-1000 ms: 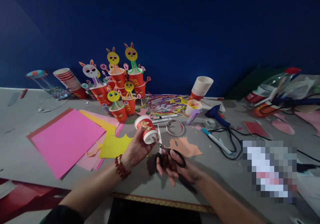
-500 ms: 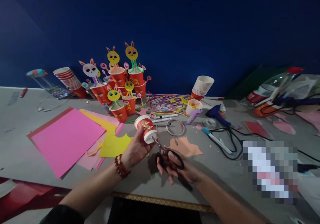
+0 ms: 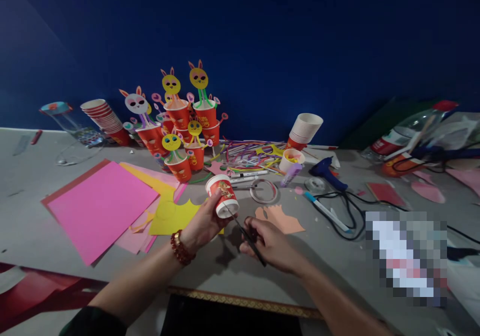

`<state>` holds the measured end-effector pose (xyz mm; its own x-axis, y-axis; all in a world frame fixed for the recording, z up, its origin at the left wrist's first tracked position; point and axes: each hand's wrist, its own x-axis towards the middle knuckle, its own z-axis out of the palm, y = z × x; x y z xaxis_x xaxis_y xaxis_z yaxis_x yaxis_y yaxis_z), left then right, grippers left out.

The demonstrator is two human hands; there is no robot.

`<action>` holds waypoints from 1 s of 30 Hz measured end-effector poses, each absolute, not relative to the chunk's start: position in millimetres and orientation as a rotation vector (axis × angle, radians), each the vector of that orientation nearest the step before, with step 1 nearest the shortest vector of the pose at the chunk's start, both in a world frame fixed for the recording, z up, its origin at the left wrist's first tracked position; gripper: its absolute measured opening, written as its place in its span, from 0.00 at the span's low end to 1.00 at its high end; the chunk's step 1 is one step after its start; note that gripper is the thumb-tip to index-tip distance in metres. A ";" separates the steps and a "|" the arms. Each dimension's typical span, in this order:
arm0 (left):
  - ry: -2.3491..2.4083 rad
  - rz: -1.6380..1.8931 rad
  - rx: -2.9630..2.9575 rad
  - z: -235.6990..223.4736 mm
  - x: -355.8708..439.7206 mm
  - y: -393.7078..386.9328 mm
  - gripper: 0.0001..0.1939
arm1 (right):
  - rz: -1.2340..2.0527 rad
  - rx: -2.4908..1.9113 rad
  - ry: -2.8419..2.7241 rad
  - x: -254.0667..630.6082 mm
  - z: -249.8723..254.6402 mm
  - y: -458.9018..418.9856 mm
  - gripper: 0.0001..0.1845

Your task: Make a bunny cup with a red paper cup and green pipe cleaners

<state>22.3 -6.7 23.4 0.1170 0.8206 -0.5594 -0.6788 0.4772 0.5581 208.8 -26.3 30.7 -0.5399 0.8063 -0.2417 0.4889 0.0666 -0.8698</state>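
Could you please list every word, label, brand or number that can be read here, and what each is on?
None can be read for certain.
Red cups: gold characters, too blurred.
Held cup: gold printed design, no readable words.
Bottle: red and white label, too blurred.
Pens: dark marks, too small.
Glue stick: any print is too small.

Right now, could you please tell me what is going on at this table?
The person's left hand holds a red and white cup tilted, while the right hand holds scissors with the blades at the cup's near end. Whether they are cutting into it, I cannot tell. Bunny figures stand in red cups behind, with a pink sheet lying to the left.
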 end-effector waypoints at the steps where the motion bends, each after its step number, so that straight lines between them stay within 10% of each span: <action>1: 0.957 1.099 0.187 22.3 22.6 -7.1 0.15 | 1.371 -1.333 -2.109 208.8 32.4 -26.4 0.18; 11: 0.961 1.057 0.157 18.7 22.5 -6.5 0.16 | 0.967 -1.345 -2.347 211.9 38.7 -28.8 0.18; 20: 0.675 1.260 -0.033 28.6 15.6 0.8 0.20 | 1.875 -0.999 -1.805 241.6 37.8 -13.2 0.21; 30: 0.624 1.151 0.241 20.0 33.5 -19.3 0.17 | 1.088 -1.149 -1.543 202.5 15.1 -34.0 0.15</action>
<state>33.5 -19.3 20.0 0.2621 0.9046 -0.3362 -0.7752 0.4048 0.4849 202.5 -34.0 15.1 -0.1649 0.9745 0.1520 0.1843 0.1818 -0.9659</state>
